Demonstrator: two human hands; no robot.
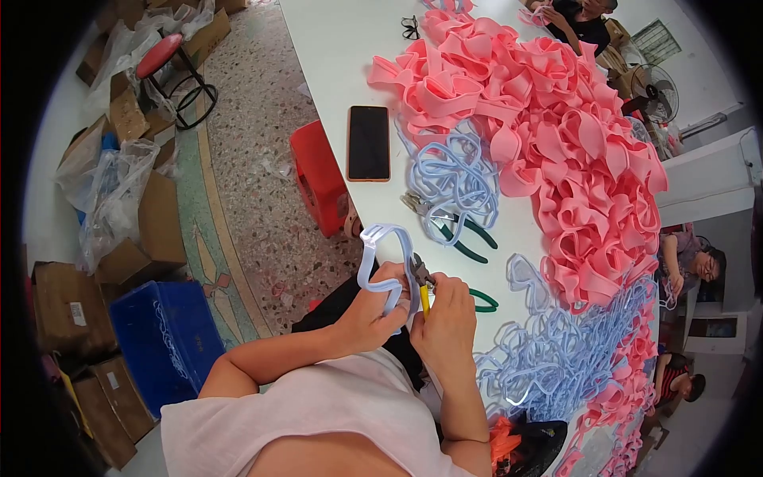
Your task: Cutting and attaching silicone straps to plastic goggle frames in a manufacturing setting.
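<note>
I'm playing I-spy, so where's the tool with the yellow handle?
Just right of the head view's middle, the yellow-handled tool is in the right hand, its jaws beside the pale blue loop in the left hand.

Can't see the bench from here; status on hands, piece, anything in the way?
Left hand holding pale blue loop. Right hand gripping yellow-handled cutters, head close by the loop. Green-handled pliers on table beyond; nothing visibly blocking.

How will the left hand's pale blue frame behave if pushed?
The pale blue frame likely flexes, as its thin band curves. It probably won't droop much, since it juts beyond the left hand. Its slimness suggests little weight.
</note>
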